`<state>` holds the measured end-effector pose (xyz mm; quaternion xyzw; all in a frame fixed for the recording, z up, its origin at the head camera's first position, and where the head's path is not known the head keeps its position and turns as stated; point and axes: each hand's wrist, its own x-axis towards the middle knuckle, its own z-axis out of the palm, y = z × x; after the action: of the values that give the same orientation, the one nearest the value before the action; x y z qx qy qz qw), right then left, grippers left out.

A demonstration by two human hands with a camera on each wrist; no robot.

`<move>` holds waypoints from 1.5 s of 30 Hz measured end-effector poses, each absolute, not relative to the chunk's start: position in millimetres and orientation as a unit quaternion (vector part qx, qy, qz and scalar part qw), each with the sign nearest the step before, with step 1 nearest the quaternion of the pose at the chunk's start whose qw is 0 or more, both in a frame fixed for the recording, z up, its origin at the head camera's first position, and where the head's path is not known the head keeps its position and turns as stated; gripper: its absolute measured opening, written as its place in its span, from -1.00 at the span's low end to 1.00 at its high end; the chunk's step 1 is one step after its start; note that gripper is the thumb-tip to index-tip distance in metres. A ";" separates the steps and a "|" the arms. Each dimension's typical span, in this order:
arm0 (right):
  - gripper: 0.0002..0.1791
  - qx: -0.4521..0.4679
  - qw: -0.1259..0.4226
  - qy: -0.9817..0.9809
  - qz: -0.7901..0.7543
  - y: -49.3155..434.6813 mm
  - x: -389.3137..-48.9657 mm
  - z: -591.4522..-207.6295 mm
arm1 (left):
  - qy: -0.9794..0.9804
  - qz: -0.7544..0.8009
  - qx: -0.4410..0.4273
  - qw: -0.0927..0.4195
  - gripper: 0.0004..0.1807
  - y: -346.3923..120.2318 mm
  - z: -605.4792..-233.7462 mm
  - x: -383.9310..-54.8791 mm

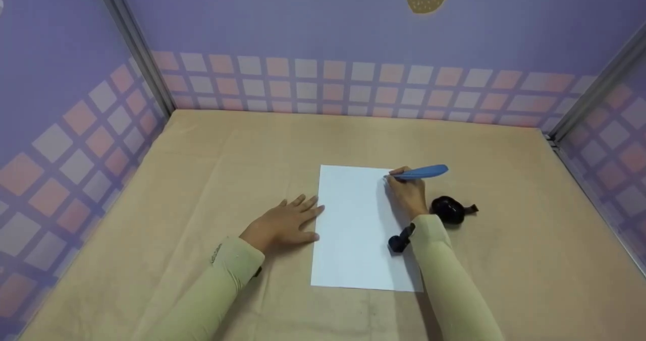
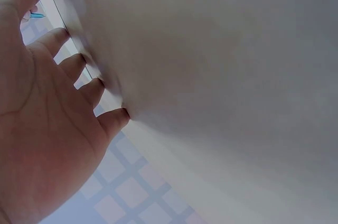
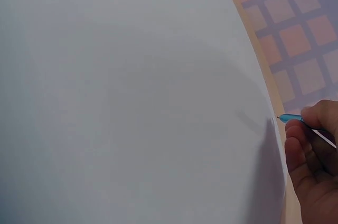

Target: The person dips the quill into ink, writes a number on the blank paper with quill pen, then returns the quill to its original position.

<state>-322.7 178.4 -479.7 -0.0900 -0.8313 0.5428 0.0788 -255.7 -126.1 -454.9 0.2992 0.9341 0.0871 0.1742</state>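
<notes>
A blank white sheet of paper (image 1: 348, 230) lies on the cloth-covered table. My left hand (image 1: 287, 222) rests flat with fingers spread, the fingertips at the paper's left edge; its palm side (image 2: 53, 123) fills the side of the left wrist view. Near the upper right of the sheet, my right hand (image 1: 410, 194) pinches a blue feather-shaped pen (image 1: 426, 172), its plume pointing right. The right wrist view shows the pen's light-blue tip end (image 3: 291, 118) between thumb and fingers, close to the paper. Whether the tip touches the sheet, I cannot tell.
Just right of my right wrist lies a glossy black rounded object (image 1: 449, 210) with a short stem. A black wrist camera (image 1: 398, 242) hangs over the paper from the right cuff. Patterned panels (image 1: 348, 86) enclose the beige tabletop (image 1: 242, 149) at back and sides.
</notes>
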 end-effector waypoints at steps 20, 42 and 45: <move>-0.82 -0.074 0.090 -0.838 0.533 178.5 -324.2 -482.7 | 0.930 0.100 0.309 0.175 -0.22 -128.5 -454.6 -255.5; -0.82 -0.069 0.077 -0.843 0.528 173.0 -325.4 -481.9 | 0.931 0.092 0.306 0.177 -0.21 -127.3 -454.3 -255.8; -0.82 -0.071 0.067 -0.845 0.525 173.0 -325.7 -481.8 | 0.933 0.094 0.301 0.176 -0.22 -127.2 -455.1 -255.7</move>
<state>-325.7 173.0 -481.8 -0.0713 -0.8452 0.5254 0.0672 -255.7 -127.2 -455.1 0.3008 0.9326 0.0936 0.1758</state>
